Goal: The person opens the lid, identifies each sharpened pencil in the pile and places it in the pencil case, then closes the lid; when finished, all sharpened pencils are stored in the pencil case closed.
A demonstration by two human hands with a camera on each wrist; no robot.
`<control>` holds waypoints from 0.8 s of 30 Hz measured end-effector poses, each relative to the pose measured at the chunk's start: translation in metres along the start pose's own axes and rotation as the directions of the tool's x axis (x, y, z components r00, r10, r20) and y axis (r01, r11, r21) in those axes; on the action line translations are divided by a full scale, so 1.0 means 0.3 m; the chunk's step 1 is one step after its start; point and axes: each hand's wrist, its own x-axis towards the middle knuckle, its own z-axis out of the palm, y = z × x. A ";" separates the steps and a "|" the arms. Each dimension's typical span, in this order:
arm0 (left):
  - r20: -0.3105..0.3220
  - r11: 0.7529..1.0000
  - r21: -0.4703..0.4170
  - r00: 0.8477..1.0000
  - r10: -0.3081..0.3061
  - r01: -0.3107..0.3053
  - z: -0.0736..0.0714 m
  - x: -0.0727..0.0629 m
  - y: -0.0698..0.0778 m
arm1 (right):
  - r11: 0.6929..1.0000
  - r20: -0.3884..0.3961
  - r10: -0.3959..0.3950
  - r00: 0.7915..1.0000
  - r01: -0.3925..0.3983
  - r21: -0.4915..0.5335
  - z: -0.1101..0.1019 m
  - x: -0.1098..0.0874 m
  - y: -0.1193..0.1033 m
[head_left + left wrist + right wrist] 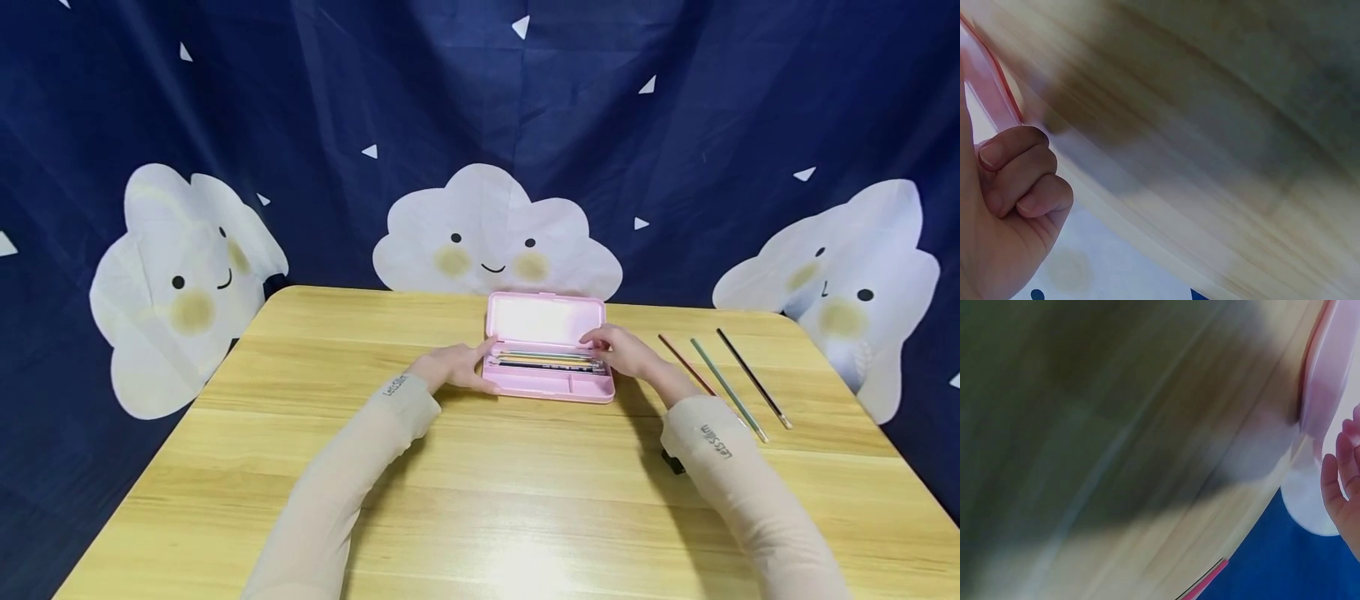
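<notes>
A pink pencil case (532, 383) lies open on the table, its lid (546, 321) tipped back. Several pencils (543, 360) lie side by side in its long compartment. My left hand (456, 367) holds the case's left end between spread thumb and index finger. In the left wrist view its other fingers (1022, 165) are curled in beside the pink case wall (994, 87). My right hand (621, 350) reaches over the case's right end, fingertips at the lid's lower edge and the pencil ends. Loosely bent, slightly parted fingers (1344, 469) show in the right wrist view.
To the right of the case, a red pencil (688, 365), a green pencil (727, 388) and a black pencil (752, 377) lie apart on the wooden table (450, 500). A dark blue cloud-patterned curtain (315, 125) hangs behind the table's far edge.
</notes>
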 end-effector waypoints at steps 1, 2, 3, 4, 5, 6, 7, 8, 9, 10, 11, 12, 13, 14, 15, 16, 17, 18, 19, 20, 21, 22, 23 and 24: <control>-0.002 1.000 0.005 1.000 -0.003 0.003 0.000 -0.002 0.000 | 1.000 -0.002 0.008 1.000 -0.008 0.014 -0.003 -0.004 0.005; -0.004 1.000 0.010 1.000 -0.008 0.008 0.000 -0.005 0.001 | 1.000 0.000 0.013 1.000 -0.013 0.027 -0.006 -0.007 0.012; -0.004 1.000 0.018 1.000 -0.010 0.010 0.001 -0.006 0.001 | 0.999 0.002 0.022 1.000 -0.022 0.039 -0.009 -0.010 0.018; -0.006 1.000 0.026 1.000 -0.013 0.013 0.001 -0.008 0.002 | 0.998 0.005 0.031 1.000 -0.031 0.052 -0.012 -0.014 0.023; -0.005 0.999 0.034 1.000 -0.015 0.015 0.001 -0.011 0.004 | 0.997 0.011 0.045 0.999 -0.045 0.067 -0.014 -0.018 0.029; -0.005 0.999 0.043 1.000 -0.014 0.014 0.000 -0.014 0.006 | 0.995 0.015 0.058 0.998 -0.059 0.081 -0.017 -0.021 0.034; -0.004 0.999 0.050 1.000 -0.014 0.014 0.000 -0.017 0.009 | 0.993 0.018 0.071 0.997 -0.072 0.093 -0.019 -0.025 0.037; -0.003 0.998 0.055 1.000 -0.012 0.012 -0.001 -0.019 0.011 | 0.991 0.021 0.083 0.996 -0.085 0.104 -0.022 -0.029 0.040; -0.003 0.998 0.061 1.000 -0.009 0.009 -0.001 -0.021 0.013 | 0.988 0.022 0.096 0.995 -0.098 0.117 -0.025 -0.032 0.042; -0.004 0.998 0.065 1.000 -0.007 0.007 -0.001 -0.023 0.014 | 0.985 0.025 0.107 0.994 -0.109 0.130 -0.028 -0.034 0.043; -0.004 0.997 0.071 1.000 -0.009 0.009 0.000 -0.025 0.014 | 0.982 0.030 0.120 0.992 -0.123 0.143 -0.030 -0.035 0.046; -0.006 0.997 0.080 1.000 -0.008 0.009 0.001 -0.027 0.014 | 0.978 0.037 0.129 0.991 -0.133 0.160 -0.032 -0.036 0.047; -0.009 0.996 0.088 1.000 -0.008 0.009 0.002 -0.028 0.012 | 0.973 0.048 0.143 0.989 -0.149 0.179 -0.034 -0.037 0.047; -0.010 0.995 0.097 1.000 -0.010 0.011 0.004 -0.030 0.011 | 0.965 0.064 0.154 0.986 -0.164 0.202 -0.036 -0.036 0.048; -0.011 0.995 0.102 1.000 -0.012 0.013 0.005 -0.031 0.009 | 0.958 0.080 0.171 0.982 -0.185 0.220 -0.037 -0.035 0.050; -0.014 0.994 0.107 1.000 -0.011 0.013 0.006 -0.032 0.008 | 0.948 0.097 0.186 0.978 -0.205 0.245 -0.039 -0.034 0.051; -0.017 0.994 0.113 1.000 -0.007 0.009 0.006 -0.034 0.007 | 0.935 0.116 0.209 0.971 -0.233 0.269 -0.041 -0.033 0.052; -0.018 0.993 0.116 1.000 -0.003 0.005 0.006 -0.035 0.006 | 0.924 0.131 0.222 0.966 -0.252 0.288 -0.044 -0.032 0.050; -0.019 0.993 0.114 1.000 -0.001 0.003 0.006 -0.036 0.006 | 0.913 0.144 0.243 0.959 -0.277 0.299 -0.045 -0.031 0.051; -0.017 0.993 0.115 1.000 0.001 0.001 0.005 -0.038 0.006 | 0.903 0.155 0.261 0.953 -0.298 0.311 -0.047 -0.030 0.052; -0.017 0.993 0.119 1.000 0.005 -0.003 0.005 -0.040 0.007 | 0.892 0.166 0.285 0.944 -0.324 0.315 -0.048 -0.031 0.052; -0.018 0.992 0.124 1.000 0.009 -0.006 0.004 -0.042 0.007 | 0.883 0.175 0.300 0.938 -0.342 0.321 -0.049 -0.031 0.053; -0.015 0.992 0.124 1.000 0.011 -0.009 0.004 -0.044 0.008 | 0.878 0.183 0.311 0.933 -0.356 0.319 -0.049 -0.031 0.053; -0.014 0.992 0.124 1.000 0.013 -0.011 0.004 -0.045 0.008 | 0.875 0.190 0.318 0.929 -0.365 0.317 -0.048 -0.032 0.056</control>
